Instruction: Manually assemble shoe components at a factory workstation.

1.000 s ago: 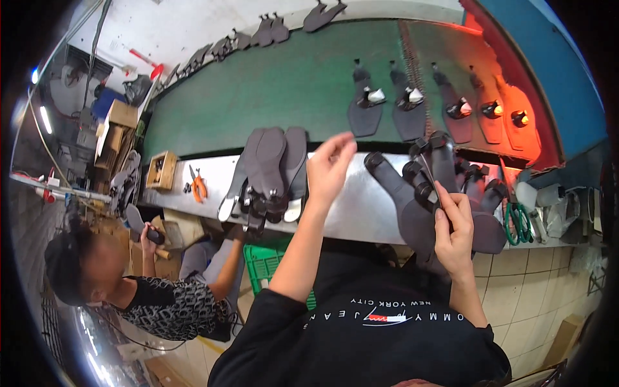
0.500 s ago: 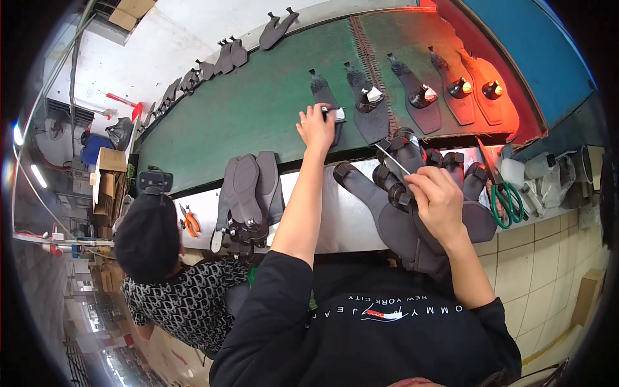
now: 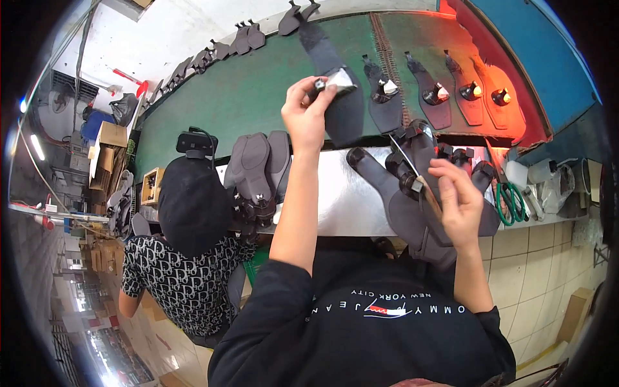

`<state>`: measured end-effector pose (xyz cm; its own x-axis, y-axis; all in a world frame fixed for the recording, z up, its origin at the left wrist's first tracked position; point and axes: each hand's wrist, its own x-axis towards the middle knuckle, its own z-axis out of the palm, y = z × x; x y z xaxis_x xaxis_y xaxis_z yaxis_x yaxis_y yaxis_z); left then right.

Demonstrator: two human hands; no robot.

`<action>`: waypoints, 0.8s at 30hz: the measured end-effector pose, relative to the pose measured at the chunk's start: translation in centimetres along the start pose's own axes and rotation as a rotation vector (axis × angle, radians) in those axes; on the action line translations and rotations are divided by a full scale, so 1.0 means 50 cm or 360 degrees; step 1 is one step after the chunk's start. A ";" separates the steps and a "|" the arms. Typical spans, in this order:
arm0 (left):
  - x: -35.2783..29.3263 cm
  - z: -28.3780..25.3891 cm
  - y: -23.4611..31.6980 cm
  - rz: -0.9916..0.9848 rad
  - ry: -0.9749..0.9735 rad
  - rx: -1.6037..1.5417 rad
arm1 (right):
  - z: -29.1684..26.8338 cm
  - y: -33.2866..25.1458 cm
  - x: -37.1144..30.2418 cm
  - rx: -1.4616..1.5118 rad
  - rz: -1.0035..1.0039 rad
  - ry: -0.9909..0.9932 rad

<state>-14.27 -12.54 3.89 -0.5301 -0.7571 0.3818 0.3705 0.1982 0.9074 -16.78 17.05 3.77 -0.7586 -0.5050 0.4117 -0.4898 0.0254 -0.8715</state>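
Note:
Over the green belt, my left hand [image 3: 305, 117] grips a dark grey sandal [image 3: 346, 117] by its strap, which has a white piece inside it. The sandal is lifted and slightly blurred. My right hand [image 3: 460, 203] is open, fingers apart, above a pile of dark soles with black straps [image 3: 403, 209]. Beside its fingers, a thin tool with a metal blade and wooden handle [image 3: 430, 193] lies across that pile. Nearest the held sandal on the belt is another strapped sandal [image 3: 385, 103] with a white piece in its strap.
More sandals [image 3: 433, 97] stand in a row on the green conveyor belt [image 3: 258, 84], toward red-orange light. Soles line its far edge. Green-handled scissors [image 3: 511, 203] lie at the right. A co-worker in a black cap [image 3: 193, 206] sits at the left by stacked soles [image 3: 250, 164].
My left hand has raised the sandal off the belt. My right hand has let go of the thin tool and opened. The co-worker's head has shifted right in the view.

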 end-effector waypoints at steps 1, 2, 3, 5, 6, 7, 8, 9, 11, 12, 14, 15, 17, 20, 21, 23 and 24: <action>-0.049 0.010 0.061 -0.0248 -0.0096 -0.0260 | -0.008 -0.009 -0.002 0.0530 0.0333 -0.0061; -0.100 0.020 0.096 -0.0329 -0.0266 -0.0352 | -0.008 -0.004 0.003 0.0921 0.0349 -0.0124; -0.153 0.019 0.126 -0.0400 -0.0424 -0.0440 | -0.003 -0.006 0.015 0.1318 0.0349 -0.0197; -0.256 0.010 0.152 -0.0612 -0.0787 -0.0504 | 0.026 0.020 0.011 0.1853 0.0418 -0.0366; -0.299 0.002 0.147 -0.0733 -0.0793 -0.0621 | 0.034 -0.027 0.018 0.1876 0.0535 -0.0420; -0.329 -0.003 0.141 -0.0852 -0.0800 -0.0742 | 0.043 -0.076 0.025 0.1893 0.0651 -0.0472; -0.341 -0.006 0.140 -0.0864 -0.0797 -0.0745 | 0.047 -0.077 0.022 0.1805 0.0688 -0.0438; -0.348 -0.012 0.141 -0.0934 -0.0728 -0.0812 | 0.046 -0.068 0.021 0.1808 0.0698 -0.0440; -0.359 -0.025 0.134 -0.1010 -0.0646 -0.0875 | 0.039 -0.045 0.018 0.2103 0.0631 -0.0213; -0.363 -0.039 0.125 -0.1095 -0.0532 -0.0879 | 0.028 -0.060 0.023 0.2097 0.0544 -0.0186; -0.366 -0.054 0.125 -0.1227 -0.0364 -0.0813 | 0.010 -0.078 0.010 0.1619 0.0531 -0.0287; -0.367 -0.062 0.124 -0.1229 -0.0342 -0.0807 | 0.006 -0.086 0.000 0.1394 0.0508 -0.0325; -0.368 -0.078 0.122 -0.1339 -0.0398 -0.0737 | 0.004 -0.086 -0.030 0.1218 0.0471 -0.0512; -0.368 -0.079 0.135 -0.1265 -0.0420 -0.0769 | -0.005 -0.093 -0.067 0.0783 0.0423 -0.0535; -0.370 -0.085 0.134 -0.1267 -0.0403 -0.0762 | -0.006 -0.101 -0.065 0.0792 0.0430 -0.0548; -0.376 -0.096 0.132 -0.1189 -0.0414 -0.0877 | -0.009 -0.113 -0.061 0.0519 0.0221 -0.0653; -0.376 -0.094 0.131 -0.1143 -0.0434 -0.0871 | -0.002 -0.104 -0.066 0.0511 0.0143 -0.0585</action>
<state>1.74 0.07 1.81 -0.9051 -0.3992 -0.1464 0.1557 -0.6316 0.7595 -11.78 18.68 6.99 -0.5618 -0.7854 0.2600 -0.2284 -0.1548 -0.9612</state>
